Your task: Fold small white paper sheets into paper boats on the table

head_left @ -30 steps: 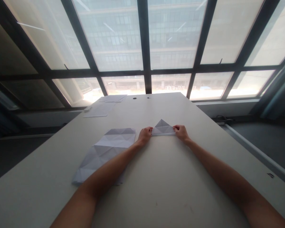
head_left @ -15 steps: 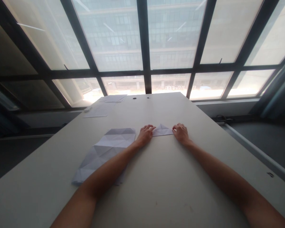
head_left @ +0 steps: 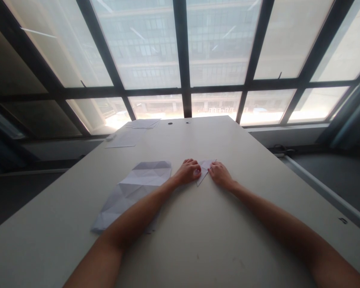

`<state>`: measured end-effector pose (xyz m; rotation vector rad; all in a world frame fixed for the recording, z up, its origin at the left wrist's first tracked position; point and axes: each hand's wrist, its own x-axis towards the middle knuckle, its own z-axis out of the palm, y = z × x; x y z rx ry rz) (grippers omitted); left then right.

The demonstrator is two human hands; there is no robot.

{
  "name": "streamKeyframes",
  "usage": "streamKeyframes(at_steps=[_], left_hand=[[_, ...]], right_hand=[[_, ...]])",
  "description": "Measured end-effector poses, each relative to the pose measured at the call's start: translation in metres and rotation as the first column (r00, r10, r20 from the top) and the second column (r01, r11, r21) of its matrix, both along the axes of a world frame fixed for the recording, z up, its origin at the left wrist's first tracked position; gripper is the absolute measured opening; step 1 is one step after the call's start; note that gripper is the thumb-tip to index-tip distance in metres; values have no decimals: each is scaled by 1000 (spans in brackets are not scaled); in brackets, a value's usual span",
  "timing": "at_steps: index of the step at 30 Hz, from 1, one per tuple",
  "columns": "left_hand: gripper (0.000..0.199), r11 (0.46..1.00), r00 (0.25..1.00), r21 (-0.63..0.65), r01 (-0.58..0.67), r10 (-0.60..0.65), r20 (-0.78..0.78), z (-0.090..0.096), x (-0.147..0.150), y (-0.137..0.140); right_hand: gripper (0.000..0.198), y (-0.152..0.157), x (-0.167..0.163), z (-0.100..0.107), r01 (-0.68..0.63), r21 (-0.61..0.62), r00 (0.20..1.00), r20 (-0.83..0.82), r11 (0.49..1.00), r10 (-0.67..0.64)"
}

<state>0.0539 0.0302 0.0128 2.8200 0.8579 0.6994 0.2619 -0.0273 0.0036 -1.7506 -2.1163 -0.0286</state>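
A small folded sheet of paper (head_left: 203, 173) lies at a slant on the white table, one pointed corner toward me. My left hand (head_left: 189, 171) grips its left side, with the fingers curled and the thumb against the paper. On the other side, my right hand (head_left: 220, 174) pinches the right edge between thumb and fingers. Part of the folded paper is hidden behind both hands. Beside my left forearm rests a larger creased paper (head_left: 138, 180), partly covered by that arm.
The white table (head_left: 198, 224) stretches toward a wall of windows with dark frames (head_left: 184, 60). At its far left edge lie several flat white sheets (head_left: 123, 139). Two small dark holes show near the far end. A curtain (head_left: 348, 116) hangs at the right.
The folded paper has turned from level to slanted, its near corner now pointing at me. My right hand has moved left, closer to my left hand, which has shifted slightly right.
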Motion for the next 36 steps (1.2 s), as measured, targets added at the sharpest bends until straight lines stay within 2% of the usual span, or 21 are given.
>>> streamKeyframes(at_steps=[4,7,9,14,18,22,25,29,31,33,36], left_hand=[[52,997,988,-55,59,-66,-137,-3,1,-2],[53,987,951,-138,83,-120,-285,-3,1,-1],[53,984,938,-157,88,-135,-318,-3,1,0],[52,985,934,-157,73,-122,-335,-3,-1,1],[51,986,933,-156,61,-112,-341,-3,-1,1],[51,987,932,-153,47,-99,-348,-2,-1,0],[51,987,931,-156,30,-84,-355,-2,-1,0],[50,988,933,-151,0,-54,-357,-3,-1,1],[50,989,935,-146,-16,-37,-354,-4,-1,1],[50,989,939,-141,-40,-11,-343,-5,-1,2],[50,985,941,-144,-95,41,-336,-6,-3,4]], right_hand=[[33,0,3,2,-47,-7,998,-31,999,47],[43,-1,1,-1,-119,-58,993,-16,991,118],[51,1,1,-4,-127,-122,992,0,984,128],[60,15,13,-9,10,-229,999,35,973,-2],[59,25,27,-9,122,-242,993,37,963,-116],[57,26,33,-11,147,-213,989,14,966,-148],[59,21,32,-10,56,-157,998,-12,986,-58],[61,13,23,-4,-17,22,1000,-25,1000,18],[59,9,18,-2,-63,70,997,-30,996,65],[57,6,12,-1,-207,8,978,-12,978,207],[58,0,6,-1,-400,-128,915,1,908,403]])
